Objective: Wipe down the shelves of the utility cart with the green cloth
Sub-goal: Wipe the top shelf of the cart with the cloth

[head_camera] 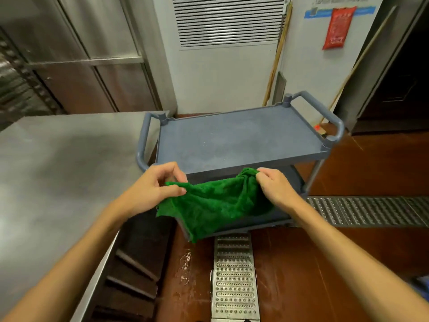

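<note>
Green cloth (pixel 216 203) hangs stretched between my two hands, just in front of the utility cart (pixel 241 140) and below its top shelf. My left hand (pixel 151 187) pinches one corner and my right hand (pixel 275 184) grips the bunched other end, so its long axis runs left to right. I judge the top shelf lies straight ahead and slightly up, about equally near both hands.
</note>
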`<action>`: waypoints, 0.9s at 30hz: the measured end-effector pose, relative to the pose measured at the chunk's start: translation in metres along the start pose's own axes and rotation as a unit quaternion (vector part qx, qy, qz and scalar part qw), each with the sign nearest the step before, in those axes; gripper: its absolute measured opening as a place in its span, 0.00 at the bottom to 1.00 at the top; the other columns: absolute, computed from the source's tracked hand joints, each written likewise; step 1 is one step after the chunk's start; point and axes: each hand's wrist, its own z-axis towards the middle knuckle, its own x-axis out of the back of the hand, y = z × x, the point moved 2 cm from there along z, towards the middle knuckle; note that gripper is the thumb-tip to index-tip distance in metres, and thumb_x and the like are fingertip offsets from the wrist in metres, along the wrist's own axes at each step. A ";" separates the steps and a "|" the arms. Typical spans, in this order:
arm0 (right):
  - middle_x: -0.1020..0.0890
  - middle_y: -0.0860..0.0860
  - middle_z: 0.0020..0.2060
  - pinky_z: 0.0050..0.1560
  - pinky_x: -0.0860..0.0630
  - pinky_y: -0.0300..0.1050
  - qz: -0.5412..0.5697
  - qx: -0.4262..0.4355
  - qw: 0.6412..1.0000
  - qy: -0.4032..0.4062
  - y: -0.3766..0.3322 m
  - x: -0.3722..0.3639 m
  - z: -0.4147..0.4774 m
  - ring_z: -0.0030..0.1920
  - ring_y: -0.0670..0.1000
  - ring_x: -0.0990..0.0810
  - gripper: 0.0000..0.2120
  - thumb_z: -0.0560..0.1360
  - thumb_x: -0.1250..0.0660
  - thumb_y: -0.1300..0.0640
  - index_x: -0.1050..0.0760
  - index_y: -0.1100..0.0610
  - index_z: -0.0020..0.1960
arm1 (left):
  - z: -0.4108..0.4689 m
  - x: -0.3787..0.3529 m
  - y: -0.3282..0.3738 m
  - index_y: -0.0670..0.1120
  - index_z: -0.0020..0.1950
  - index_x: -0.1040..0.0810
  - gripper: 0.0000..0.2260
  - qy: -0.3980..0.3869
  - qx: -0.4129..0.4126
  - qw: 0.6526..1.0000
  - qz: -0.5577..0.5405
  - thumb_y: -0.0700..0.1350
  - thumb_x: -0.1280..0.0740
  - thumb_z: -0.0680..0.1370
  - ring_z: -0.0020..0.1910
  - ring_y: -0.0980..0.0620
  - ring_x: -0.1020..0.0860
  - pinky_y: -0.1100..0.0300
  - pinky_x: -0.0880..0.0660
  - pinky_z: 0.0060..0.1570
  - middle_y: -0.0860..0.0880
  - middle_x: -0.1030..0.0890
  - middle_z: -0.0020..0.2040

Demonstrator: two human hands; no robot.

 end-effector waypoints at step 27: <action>0.31 0.61 0.28 0.33 0.40 0.48 -0.232 0.171 0.948 -0.132 -0.126 -0.016 0.267 0.28 0.50 0.38 0.15 0.72 0.41 0.51 0.31 0.63 0.36 | 0.243 0.160 -0.116 0.55 0.51 0.19 0.03 -0.061 -0.043 0.981 0.180 0.51 0.32 0.80 0.37 0.47 0.20 0.42 0.22 0.41 0.52 0.18 0.39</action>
